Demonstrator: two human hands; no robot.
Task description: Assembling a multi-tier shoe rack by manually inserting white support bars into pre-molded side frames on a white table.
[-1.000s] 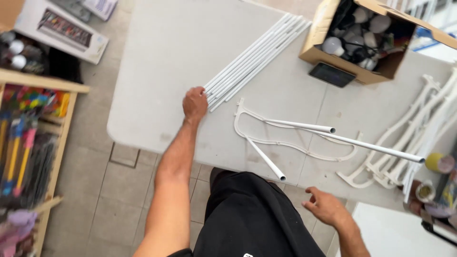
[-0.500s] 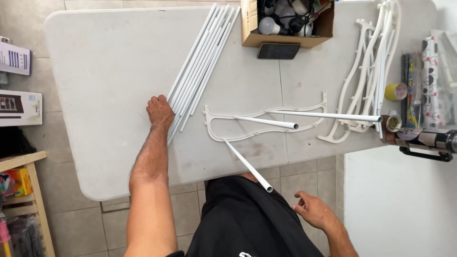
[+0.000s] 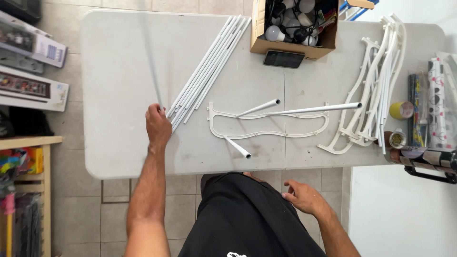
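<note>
Left hand [image 3: 158, 127]: at 9 o'clock of the desk's middle, closed round a thin white tube [image 3: 150, 62], held upright and blurred, its length running toward 12 o'clock.
Right hand [image 3: 304, 196]: off the desk, at 5 o'clock, below the near edge beside the black clothing; fingers loosely spread, gripping nothing.
Bundle of white tubes [image 3: 209, 66]: flat on the desk, slanting from just beside the left hand up toward 1 o'clock, ending near the cardboard box.
White frame piece [image 3: 266, 124]: flat at the desk's centre, long and wavy-edged, with three short tubes standing out of it: one [image 3: 259, 107] toward 1 o'clock, one long [image 3: 316, 109] toward 3 o'clock, one [image 3: 236, 147] toward 5 o'clock.
Stack of white frames [image 3: 376, 85]: at 3 o'clock, lying curved, well apart from both hands.
Cardboard box [image 3: 295, 46]: at 12 o'clock, open, holding bulbs and dark cable.
Phone [image 3: 283, 59]: dark, flat, touching the box's near side.
Yellow tape roll [image 3: 401, 110]: at 3 o'clock, beside patterned rolls [image 3: 435, 104] at the desk's right end.
Desk [image 3: 119, 71]: grey-white, folding, on a tiled floor [image 3: 109, 209].
</note>
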